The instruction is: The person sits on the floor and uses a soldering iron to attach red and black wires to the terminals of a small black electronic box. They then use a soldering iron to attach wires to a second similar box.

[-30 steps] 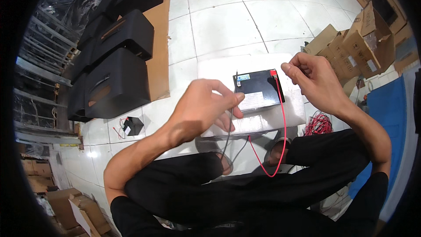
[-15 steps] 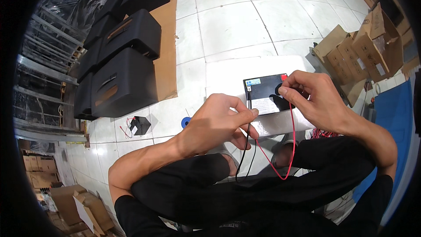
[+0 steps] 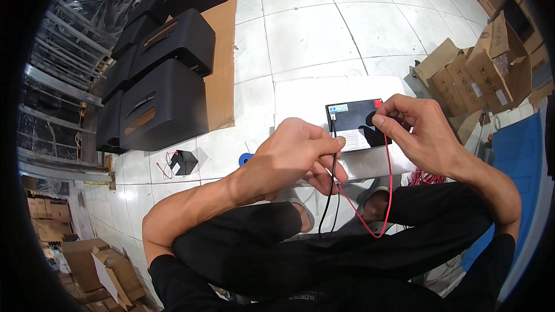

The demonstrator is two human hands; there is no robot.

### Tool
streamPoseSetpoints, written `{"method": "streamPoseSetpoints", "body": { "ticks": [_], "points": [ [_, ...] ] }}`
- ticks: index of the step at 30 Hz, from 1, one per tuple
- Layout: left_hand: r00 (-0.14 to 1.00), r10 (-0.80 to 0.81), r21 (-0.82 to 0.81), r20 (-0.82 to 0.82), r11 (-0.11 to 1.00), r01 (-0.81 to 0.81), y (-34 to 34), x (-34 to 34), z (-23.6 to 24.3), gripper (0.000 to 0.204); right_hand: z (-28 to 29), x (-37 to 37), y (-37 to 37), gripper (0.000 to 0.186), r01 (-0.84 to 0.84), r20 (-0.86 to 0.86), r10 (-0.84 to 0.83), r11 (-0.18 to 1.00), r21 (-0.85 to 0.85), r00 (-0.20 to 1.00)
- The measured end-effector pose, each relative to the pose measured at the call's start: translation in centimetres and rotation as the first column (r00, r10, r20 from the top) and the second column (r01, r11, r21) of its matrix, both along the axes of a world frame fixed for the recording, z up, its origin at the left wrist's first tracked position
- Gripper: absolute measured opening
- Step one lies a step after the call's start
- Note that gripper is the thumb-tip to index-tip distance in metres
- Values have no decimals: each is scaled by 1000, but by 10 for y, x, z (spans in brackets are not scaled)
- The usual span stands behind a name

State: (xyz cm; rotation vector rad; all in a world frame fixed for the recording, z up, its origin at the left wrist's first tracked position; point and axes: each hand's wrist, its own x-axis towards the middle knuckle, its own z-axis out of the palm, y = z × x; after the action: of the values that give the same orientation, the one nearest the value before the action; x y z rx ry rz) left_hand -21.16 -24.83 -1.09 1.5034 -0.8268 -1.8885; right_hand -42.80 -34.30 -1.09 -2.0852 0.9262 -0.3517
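A black box-shaped battery (image 3: 349, 118) with a white printed label and a red terminal (image 3: 378, 104) lies on a white block (image 3: 300, 89) in front of me. A black wire (image 3: 328, 211) runs from the terminal at its left corner. My left hand (image 3: 300, 153) pinches this wire between thumb and fingers, and the end of a red wire (image 3: 390, 188) shows by its lower fingers. Next to the red terminal, my right hand (image 3: 413, 127) is closed on the red wire's upper part. The wire hangs in a loop between both hands; its tip is hidden by the right fingers.
A second small black battery (image 3: 184, 162) with wires stands on the tiled floor at left, near a blue spool (image 3: 245, 159). Large black casings (image 3: 165, 104) sit on cardboard at upper left. Open cartons (image 3: 491, 66) stand at right, and red wires (image 3: 426, 178) lie by my right knee.
The view has shifted slightly. My left hand keeps its pinch while the black wire's loop has swung a little; the right hand stays at the red terminal side.
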Motion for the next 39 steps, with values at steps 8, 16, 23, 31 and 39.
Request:
{"method": "streamPoseSetpoints", "body": {
  "ticks": [8,16,23,31,39],
  "points": [
    [997,34,39,-63,999,-31,-3,1,1,29,-1,-1,-1,26,-2,17,2,1000,-11,1000],
    [983,107,87,-151,992,-94,-3,3,7,33,0,-1,0,27,10,46,-11,1000,23,999],
    [985,140,85,-103,988,-131,-9,2,8,31,1,-2,-1,27,2,25,-2,1000,1,1000],
    [999,43,71,-28,997,-41,-5,-1,-4,32,2,-5,-1,26,-9,18,9,999,31,1000],
    [994,-23,8,109,1000,22,-5,1,-13,33,2,0,5,22,-86,94,92,994,-63,991]
  ]
}}
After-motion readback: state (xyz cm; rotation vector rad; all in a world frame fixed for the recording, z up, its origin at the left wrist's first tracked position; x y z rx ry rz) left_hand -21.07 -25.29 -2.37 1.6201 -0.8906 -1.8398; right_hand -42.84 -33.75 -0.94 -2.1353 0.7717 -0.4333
